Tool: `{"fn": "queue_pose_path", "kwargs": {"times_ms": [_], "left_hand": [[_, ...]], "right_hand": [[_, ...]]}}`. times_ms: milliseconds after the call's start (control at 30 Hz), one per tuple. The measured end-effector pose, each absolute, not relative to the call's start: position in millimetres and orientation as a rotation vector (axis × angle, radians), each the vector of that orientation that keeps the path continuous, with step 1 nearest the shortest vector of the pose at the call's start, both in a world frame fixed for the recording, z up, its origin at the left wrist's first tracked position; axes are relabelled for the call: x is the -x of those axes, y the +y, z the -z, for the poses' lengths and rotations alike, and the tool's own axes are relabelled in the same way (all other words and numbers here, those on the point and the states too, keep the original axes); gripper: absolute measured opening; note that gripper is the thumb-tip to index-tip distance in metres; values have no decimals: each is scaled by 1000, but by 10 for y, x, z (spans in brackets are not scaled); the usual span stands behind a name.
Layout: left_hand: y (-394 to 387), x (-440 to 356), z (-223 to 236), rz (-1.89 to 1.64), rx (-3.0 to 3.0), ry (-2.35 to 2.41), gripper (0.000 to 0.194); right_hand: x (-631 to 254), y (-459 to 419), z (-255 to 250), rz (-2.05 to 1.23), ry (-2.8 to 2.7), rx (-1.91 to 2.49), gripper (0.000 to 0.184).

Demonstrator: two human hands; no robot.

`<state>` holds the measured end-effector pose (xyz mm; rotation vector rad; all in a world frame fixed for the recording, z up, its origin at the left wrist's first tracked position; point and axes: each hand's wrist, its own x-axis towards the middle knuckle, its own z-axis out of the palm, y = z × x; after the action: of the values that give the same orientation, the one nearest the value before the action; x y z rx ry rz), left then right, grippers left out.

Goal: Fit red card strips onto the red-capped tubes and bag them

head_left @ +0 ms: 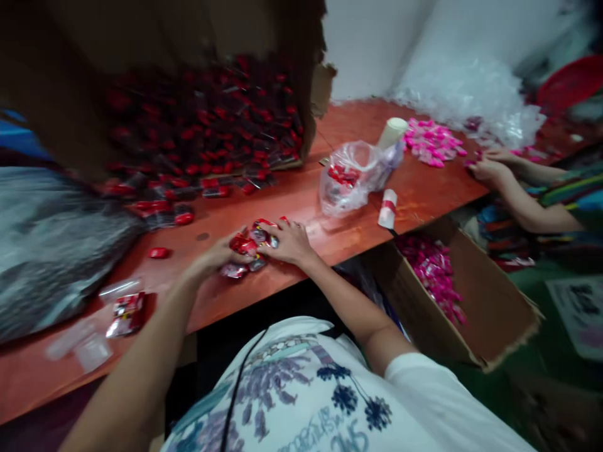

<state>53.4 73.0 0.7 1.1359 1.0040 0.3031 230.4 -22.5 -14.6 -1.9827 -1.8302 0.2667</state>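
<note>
My left hand [220, 254] and my right hand [289, 242] close in from both sides on a bunch of small red shiny packets [245, 245] on the reddish table. The fingers of both hands curl over the packets, partly hiding them. A single red piece [159, 252] lies to the left of my left hand. Nearer my left forearm is a group of red printed packets [126, 312] beside clear plastic sleeves [89, 345]. Behind my hands, red-capped clear pieces [211, 129] fill a large tipped cardboard box [315, 94] and spill out onto the table.
A clear bag with red pieces [346, 182], a white roll [392, 133] and a red-banded white tube [387, 209] lie to the right. Another person's hands [492, 166] work beside a pink pile [432, 143]. An open carton [490, 301] of pink pieces stands below; a grey sack [56, 245] is left.
</note>
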Motion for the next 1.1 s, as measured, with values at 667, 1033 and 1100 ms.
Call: {"fn": "queue_pose_path", "kwargs": {"times_ms": [667, 1033, 1100], "left_hand": [[-1181, -2772, 530, -213, -1255, 634, 70], [-1288, -2145, 173, -118, -901, 755, 68], [-1285, -1992, 75, -182, -894, 767, 65]], "right_hand": [[-3910, -2883, 1064, -296, -903, 1860, 38], [-3050, -2939, 994, -579, -321, 1525, 35], [-2779, -2708, 760, -756, -454, 1409, 36]]}}
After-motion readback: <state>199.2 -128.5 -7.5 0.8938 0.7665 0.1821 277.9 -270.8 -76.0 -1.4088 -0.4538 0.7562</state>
